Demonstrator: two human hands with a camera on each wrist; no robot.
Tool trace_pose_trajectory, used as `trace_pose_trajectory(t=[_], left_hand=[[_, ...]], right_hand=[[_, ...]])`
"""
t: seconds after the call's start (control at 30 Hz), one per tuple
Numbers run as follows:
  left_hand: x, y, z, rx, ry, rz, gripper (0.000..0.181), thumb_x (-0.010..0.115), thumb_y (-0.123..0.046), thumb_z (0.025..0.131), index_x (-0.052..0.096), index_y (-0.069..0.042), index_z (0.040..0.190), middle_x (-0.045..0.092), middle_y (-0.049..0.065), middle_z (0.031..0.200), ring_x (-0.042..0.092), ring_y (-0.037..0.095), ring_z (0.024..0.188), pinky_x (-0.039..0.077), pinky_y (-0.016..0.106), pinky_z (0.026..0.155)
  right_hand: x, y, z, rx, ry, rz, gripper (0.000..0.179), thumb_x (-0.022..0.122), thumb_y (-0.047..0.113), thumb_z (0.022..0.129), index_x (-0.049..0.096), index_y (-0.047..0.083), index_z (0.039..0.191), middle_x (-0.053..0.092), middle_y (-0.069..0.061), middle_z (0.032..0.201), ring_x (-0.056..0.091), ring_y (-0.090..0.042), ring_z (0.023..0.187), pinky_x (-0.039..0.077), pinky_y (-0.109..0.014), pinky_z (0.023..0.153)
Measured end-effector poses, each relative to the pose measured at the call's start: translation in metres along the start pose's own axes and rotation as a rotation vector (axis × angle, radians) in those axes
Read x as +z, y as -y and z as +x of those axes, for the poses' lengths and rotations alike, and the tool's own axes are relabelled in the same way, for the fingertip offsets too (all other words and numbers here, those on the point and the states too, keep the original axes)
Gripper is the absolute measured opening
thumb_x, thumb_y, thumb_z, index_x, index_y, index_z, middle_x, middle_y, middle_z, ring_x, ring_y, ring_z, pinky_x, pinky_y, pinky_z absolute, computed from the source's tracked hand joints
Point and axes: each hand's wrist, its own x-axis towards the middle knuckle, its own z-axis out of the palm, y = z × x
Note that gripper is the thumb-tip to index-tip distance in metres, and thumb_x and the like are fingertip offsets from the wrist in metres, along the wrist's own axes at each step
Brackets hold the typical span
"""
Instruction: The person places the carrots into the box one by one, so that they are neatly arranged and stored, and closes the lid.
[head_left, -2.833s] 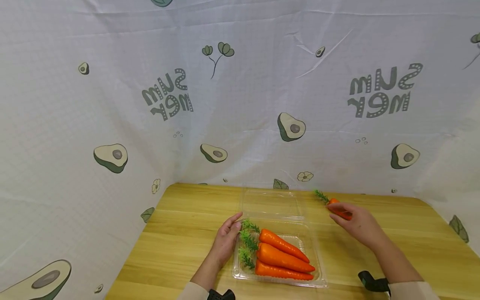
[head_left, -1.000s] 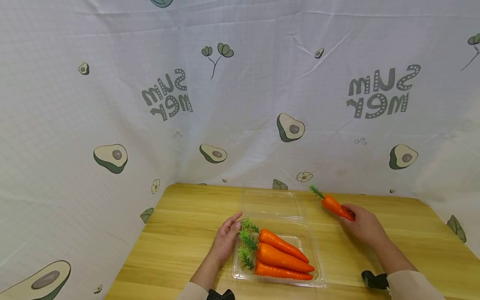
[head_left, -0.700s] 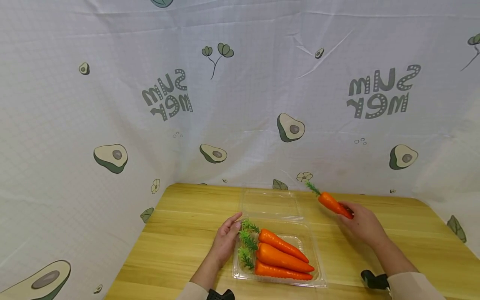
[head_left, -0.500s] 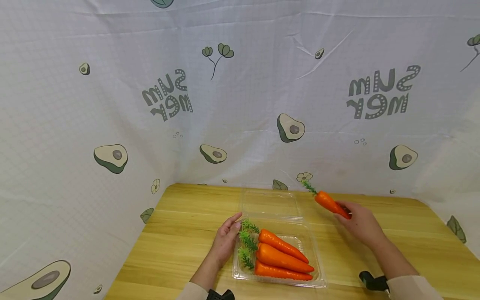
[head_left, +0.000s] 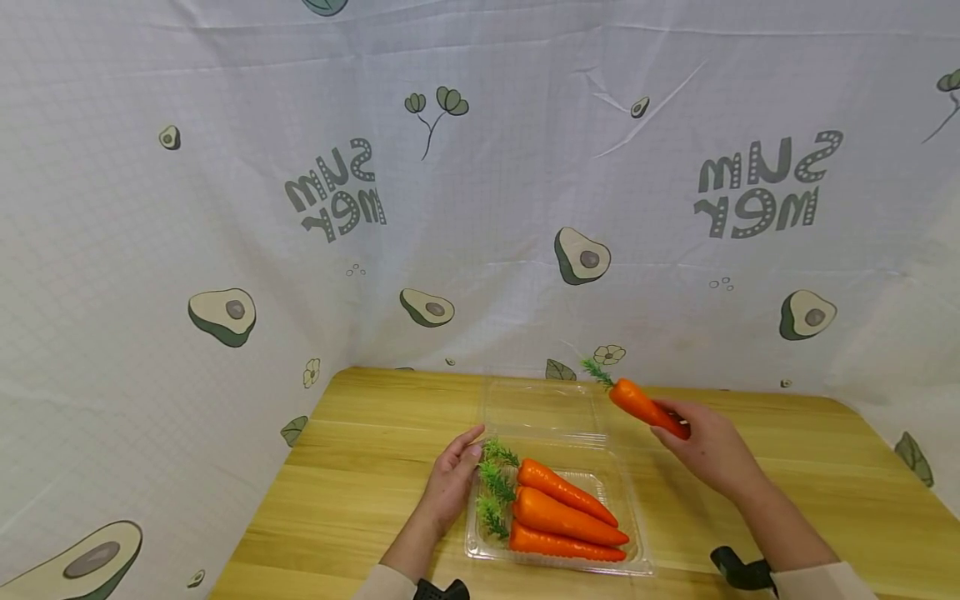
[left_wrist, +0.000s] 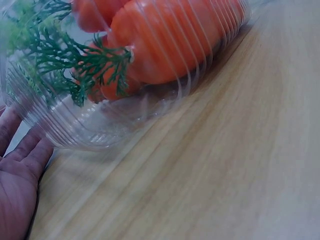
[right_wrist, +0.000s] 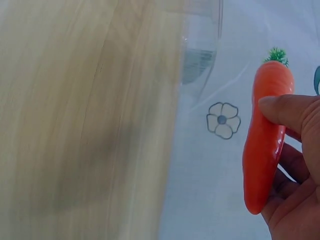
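My right hand (head_left: 708,446) pinches an orange carrot (head_left: 637,404) between thumb and fingers near its narrow end, the leafy green top pointing up and to the left. In the right wrist view the thumb lies across the glossy carrot (right_wrist: 267,130). My left hand (head_left: 450,483) rests with relaxed, fairly straight fingers at the left side of a clear plastic clamshell box (head_left: 637,533). Inside the box three carrots (head_left: 566,510) lie side by side, green tops to the left. The left wrist view shows the fingers (left_wrist: 37,155) against the ribbed box wall (left_wrist: 90,142).
The box's clear lid (head_left: 540,408) lies folded back toward the rear of the wooden table (head_left: 375,433). Behind the table hangs a white cloth (head_left: 495,208) printed with avocados and flowers. A black wrist strap (head_left: 738,571) sits on the right forearm.
My right hand has picked the carrot up off the table at the right and carried it leftward, toward the box. The left hand and the box have stayed in place.
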Motion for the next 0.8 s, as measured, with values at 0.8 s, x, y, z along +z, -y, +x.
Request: trace_pose_trajectory(t=[0.8], left_hand=[[0.001, 0.001, 0.001, 0.006, -0.006, 0.006, 0.052, 0.048, -0.02, 0.109, 0.037, 0.003, 0.155, 0.053, 0.023, 0.144, 0.056, -0.001, 0.113, 0.046, 0.013, 0.098]], right_hand=[[0.007, 0.047, -0.022, -0.103, 0.048, 0.174, 0.04, 0.079, 0.017, 0.089, 0.069, 0.008, 0.127, 0.071, -0.01, 0.116, 0.065, -0.02, 0.094, 0.06, -0.031, 0.073]])
